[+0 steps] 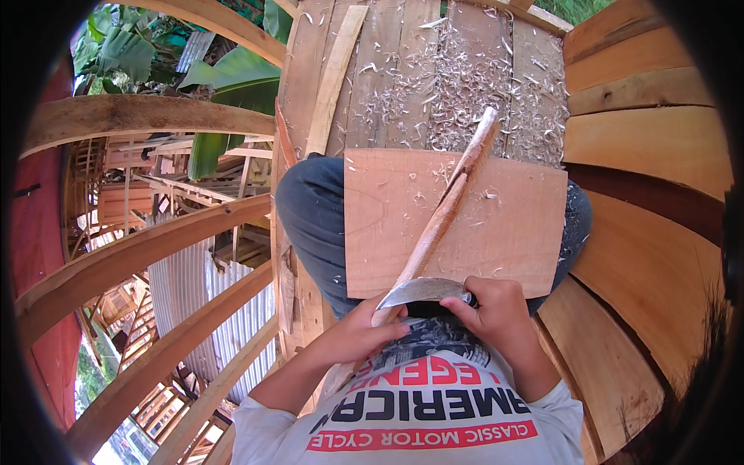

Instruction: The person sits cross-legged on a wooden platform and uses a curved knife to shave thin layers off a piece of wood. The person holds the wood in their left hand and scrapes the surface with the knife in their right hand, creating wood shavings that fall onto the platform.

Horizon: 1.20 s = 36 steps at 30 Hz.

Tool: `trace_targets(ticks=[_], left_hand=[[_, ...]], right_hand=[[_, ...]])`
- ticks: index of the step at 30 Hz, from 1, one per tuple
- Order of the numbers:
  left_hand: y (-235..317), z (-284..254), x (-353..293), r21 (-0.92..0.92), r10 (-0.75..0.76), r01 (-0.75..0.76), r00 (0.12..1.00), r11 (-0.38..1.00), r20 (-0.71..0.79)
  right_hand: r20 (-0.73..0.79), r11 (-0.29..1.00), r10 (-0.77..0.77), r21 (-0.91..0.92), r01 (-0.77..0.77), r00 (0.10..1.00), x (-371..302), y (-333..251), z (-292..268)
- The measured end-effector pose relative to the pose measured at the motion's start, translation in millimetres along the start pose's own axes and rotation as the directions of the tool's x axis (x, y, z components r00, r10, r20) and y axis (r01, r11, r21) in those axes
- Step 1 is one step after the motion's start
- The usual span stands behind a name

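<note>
A long, partly peeled wooden stick [434,231] slants across a flat wooden board [380,209] that rests over my lap. The stick's pale tip points away from me, toward the far right. My left hand [364,329] is closed around its near part, close to my body. In my right hand [496,310] is a knife [422,291] with a broad curved blade; my fingers wrap its dark handle. The blade lies across the stick just above my left hand, its tip pointing left. Whether the edge touches the wood I cannot tell.
Curled wood shavings [473,85] litter the plank floor [387,77] ahead. A loose wooden strip [335,81] lies at the far left of it. Wooden railings [147,279] run along the left, with corrugated metal sheets [232,298] below. A plank wall [643,147] stands close on the right.
</note>
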<state>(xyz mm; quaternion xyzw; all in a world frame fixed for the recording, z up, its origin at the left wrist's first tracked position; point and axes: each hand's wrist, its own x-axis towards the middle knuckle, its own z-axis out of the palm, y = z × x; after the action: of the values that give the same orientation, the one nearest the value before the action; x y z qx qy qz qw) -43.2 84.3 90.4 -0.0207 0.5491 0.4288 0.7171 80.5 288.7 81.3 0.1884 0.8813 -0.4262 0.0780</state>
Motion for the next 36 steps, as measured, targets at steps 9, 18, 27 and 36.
trace_targets(ticks=[9, 18, 27, 36], left_hand=[[1.3, 3.8, 6.7, 0.262, 0.175, -0.157, 0.983, 0.952, -0.047], [-6.0, 0.7, 8.1, -0.268, -0.080, 0.114, 0.988, 0.957, 0.133], [-19.2, -6.2, 3.1, -0.302, -0.108, 0.163, 0.976, 0.939, 0.190], [-14.9, -12.0, 14.7, -0.427, -0.103, 0.221, 0.954, 0.877, 0.282]], right_hand=[[-0.038, 0.979, 0.032, -0.201, -0.039, 0.999, 7.1, -1.6, -2.0], [-0.124, 0.953, 0.035, -0.293, -0.071, 0.992, 11.9, 8.5, -6.6], [-0.189, 0.936, 0.229, -0.225, -0.269, 0.955, 14.6, 11.4, -42.3], [-0.025, 0.952, 0.057, -0.298, -0.062, 0.998, 14.4, -0.6, -2.5]])
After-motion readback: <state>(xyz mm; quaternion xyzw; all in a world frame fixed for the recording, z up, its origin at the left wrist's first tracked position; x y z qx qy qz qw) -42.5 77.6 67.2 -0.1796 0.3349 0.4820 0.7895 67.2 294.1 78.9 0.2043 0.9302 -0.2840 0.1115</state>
